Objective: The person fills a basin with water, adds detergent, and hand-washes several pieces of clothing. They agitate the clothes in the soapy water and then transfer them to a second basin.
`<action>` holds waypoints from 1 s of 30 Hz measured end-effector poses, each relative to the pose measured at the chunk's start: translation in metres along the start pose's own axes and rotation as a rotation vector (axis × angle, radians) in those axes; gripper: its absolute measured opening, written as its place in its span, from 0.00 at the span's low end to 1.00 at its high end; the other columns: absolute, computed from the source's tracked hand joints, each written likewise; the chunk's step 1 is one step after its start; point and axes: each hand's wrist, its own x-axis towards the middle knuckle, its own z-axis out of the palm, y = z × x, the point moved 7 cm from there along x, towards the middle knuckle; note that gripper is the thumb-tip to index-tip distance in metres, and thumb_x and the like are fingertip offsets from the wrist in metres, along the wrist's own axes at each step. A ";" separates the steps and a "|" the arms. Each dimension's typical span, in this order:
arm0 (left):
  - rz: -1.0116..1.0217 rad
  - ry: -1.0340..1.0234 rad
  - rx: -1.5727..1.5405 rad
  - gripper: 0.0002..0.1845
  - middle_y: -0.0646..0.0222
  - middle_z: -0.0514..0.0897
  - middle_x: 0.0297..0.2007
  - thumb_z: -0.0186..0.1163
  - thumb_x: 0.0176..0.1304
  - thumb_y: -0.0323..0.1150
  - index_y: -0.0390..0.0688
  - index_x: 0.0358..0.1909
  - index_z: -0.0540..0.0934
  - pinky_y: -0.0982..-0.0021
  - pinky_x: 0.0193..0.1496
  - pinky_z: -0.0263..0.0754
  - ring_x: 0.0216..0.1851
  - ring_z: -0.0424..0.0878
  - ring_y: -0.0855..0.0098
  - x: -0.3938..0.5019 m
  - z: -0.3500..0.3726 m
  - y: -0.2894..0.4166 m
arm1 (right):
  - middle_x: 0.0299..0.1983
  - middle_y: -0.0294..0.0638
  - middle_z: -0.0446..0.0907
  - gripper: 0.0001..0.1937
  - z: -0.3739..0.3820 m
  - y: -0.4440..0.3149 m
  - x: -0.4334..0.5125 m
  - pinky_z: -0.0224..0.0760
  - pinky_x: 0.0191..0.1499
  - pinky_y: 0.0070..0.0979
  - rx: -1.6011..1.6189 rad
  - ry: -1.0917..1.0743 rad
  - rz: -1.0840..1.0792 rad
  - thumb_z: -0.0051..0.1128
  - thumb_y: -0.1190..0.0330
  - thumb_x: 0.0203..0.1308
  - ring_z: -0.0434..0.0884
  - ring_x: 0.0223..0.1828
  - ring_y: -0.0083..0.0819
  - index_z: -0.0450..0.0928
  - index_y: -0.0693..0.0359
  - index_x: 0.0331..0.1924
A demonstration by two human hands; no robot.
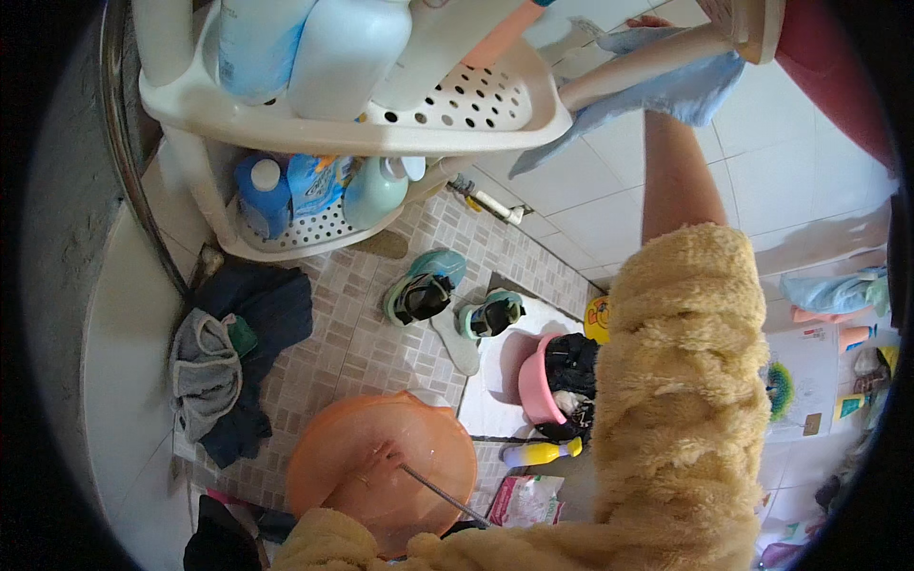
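Observation:
My right arm, in a fluffy yellow sleeve, reaches up the right side. Its forearm passes behind a light blue cloth (657,78) beside the white rack's pole. Only part of my right hand (648,21) shows above the cloth's upper edge; the cloth hides its grip. My other yellow sleeve is at the bottom, over the rim of an orange plastic basin (443,492). A reddish shape in the basin, at the end of a metal shower hose (443,492), seems to be my left hand (388,455); its fingers are unclear.
A white perforated rack (357,139) holds bottles and a pouch. Sneakers (421,296) stand on the tiled floor. A pink basin (534,389) holds dark clothes, near a yellow bottle (539,453). Dark and grey clothes (207,378) lie left; a pipe valve (493,203) sits at the wall.

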 end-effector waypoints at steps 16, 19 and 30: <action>0.081 -0.005 0.110 0.15 0.67 0.74 0.52 0.61 0.53 0.48 0.60 0.42 0.79 0.44 0.61 0.61 0.58 0.68 0.57 -0.032 0.050 -0.027 | 0.33 0.46 0.82 0.20 0.036 0.123 0.059 0.78 0.32 0.31 -1.165 -0.170 0.252 0.64 0.61 0.59 0.83 0.31 0.32 0.72 0.66 0.47; 0.062 -0.058 0.099 0.15 0.67 0.73 0.53 0.60 0.54 0.47 0.60 0.43 0.79 0.44 0.62 0.60 0.59 0.67 0.57 -0.022 0.041 -0.027 | 0.34 0.46 0.82 0.20 0.027 0.156 0.063 0.78 0.33 0.32 -1.165 -0.234 0.268 0.63 0.62 0.60 0.83 0.32 0.32 0.71 0.65 0.49; 0.015 -0.135 0.121 0.15 0.66 0.71 0.57 0.58 0.57 0.46 0.60 0.46 0.79 0.42 0.63 0.57 0.62 0.64 0.56 -0.006 0.042 -0.030 | 0.36 0.47 0.81 0.21 -0.002 0.251 0.073 0.77 0.37 0.36 -0.940 -0.441 0.210 0.60 0.62 0.61 0.83 0.36 0.34 0.70 0.63 0.54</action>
